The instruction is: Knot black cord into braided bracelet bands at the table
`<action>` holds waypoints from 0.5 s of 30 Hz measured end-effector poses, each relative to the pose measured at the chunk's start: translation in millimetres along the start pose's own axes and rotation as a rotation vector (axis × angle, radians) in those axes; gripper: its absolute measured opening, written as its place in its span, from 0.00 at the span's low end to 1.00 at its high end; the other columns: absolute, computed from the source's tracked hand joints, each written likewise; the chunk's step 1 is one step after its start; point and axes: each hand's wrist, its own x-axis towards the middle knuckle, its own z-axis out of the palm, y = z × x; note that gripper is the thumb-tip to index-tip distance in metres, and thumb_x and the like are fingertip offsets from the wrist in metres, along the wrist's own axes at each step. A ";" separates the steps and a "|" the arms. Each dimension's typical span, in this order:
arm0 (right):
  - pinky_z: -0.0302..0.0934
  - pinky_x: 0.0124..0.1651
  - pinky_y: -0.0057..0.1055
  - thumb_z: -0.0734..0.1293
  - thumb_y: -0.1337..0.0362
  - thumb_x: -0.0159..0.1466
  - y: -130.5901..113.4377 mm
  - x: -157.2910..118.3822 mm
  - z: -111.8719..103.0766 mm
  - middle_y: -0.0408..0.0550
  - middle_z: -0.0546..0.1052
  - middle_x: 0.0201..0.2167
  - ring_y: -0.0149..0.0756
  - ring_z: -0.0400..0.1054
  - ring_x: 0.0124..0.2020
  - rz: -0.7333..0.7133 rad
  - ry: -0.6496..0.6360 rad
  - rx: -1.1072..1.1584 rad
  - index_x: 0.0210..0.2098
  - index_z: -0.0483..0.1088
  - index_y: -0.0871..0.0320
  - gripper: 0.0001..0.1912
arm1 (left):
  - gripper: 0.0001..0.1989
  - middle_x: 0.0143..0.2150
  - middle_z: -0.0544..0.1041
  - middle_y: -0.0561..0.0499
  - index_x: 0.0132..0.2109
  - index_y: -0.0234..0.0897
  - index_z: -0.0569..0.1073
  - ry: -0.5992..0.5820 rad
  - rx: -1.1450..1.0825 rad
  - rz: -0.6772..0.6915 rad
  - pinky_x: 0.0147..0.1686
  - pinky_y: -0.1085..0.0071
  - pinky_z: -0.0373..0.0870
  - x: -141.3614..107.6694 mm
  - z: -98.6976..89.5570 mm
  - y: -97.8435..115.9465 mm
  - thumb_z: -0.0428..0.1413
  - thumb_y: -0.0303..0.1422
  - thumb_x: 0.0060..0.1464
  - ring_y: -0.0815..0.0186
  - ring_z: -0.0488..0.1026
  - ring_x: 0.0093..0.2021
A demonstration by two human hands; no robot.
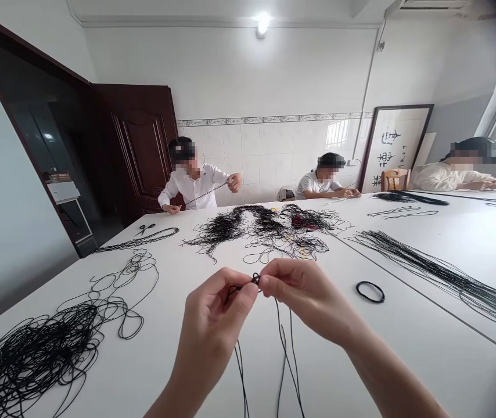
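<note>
Left hand [215, 325]: closed, you pinch the black cord [255, 279] near its small knot.
Right hand [304, 296]: closed, you pinch that cord just beside your left fingertips.
Cord: held above the table [326, 371], ends hanging down.
Beside you: tangled cord [43, 360] left, cord loop [370, 291] right.
Far: scissors [144, 229].

Just the one head-worn camera on this rig, looking forward and down along a long white tabletop [339, 371] from right above it. The left hand [213, 331] and right hand [306, 302] sit really close, low in the frame (the lens is super wide, so the edges bow a lot), while the view reaches past them to a white tiled wall [265, 157] and a seated person in a white shirt [193, 186] well off.
</note>
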 end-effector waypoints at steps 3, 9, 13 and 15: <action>0.60 0.33 0.29 0.65 0.52 0.63 2.7 4.8 4.6 0.44 0.71 0.27 0.31 0.65 0.30 -0.045 0.078 -0.026 0.31 0.69 0.59 0.15 | 0.08 0.23 0.60 0.56 0.29 0.40 0.73 -0.040 -0.245 -0.115 0.28 0.75 0.57 1.0 1.1 -3.6 0.58 0.36 0.55 0.71 0.55 0.27; 0.62 0.43 0.37 0.67 0.70 0.63 14.1 5.3 27.0 0.48 0.69 0.40 0.34 0.67 0.41 -0.589 0.644 -0.491 0.39 0.65 0.56 0.06 | 0.12 0.23 0.57 0.57 0.26 0.38 0.68 -0.028 -0.640 -0.314 0.29 0.76 0.59 4.9 6.9 -7.3 0.59 0.35 0.54 0.72 0.53 0.26; 0.59 0.41 0.37 0.64 0.75 0.64 15.0 3.9 31.3 0.49 0.71 0.37 0.33 0.65 0.36 -0.802 0.635 -0.694 0.38 0.68 0.58 0.07 | 0.13 0.23 0.57 0.57 0.27 0.39 0.67 0.001 -0.458 -0.254 0.29 0.76 0.58 6.4 5.7 -8.3 0.59 0.39 0.55 0.71 0.54 0.26; 0.60 0.39 0.34 0.63 0.73 0.65 13.1 5.0 27.3 0.48 0.70 0.35 0.33 0.65 0.36 -0.669 0.530 -0.505 0.35 0.68 0.58 0.05 | 0.12 0.24 0.59 0.57 0.29 0.39 0.68 0.064 -0.218 -0.120 0.28 0.76 0.56 7.8 2.2 -8.7 0.57 0.39 0.57 0.71 0.55 0.27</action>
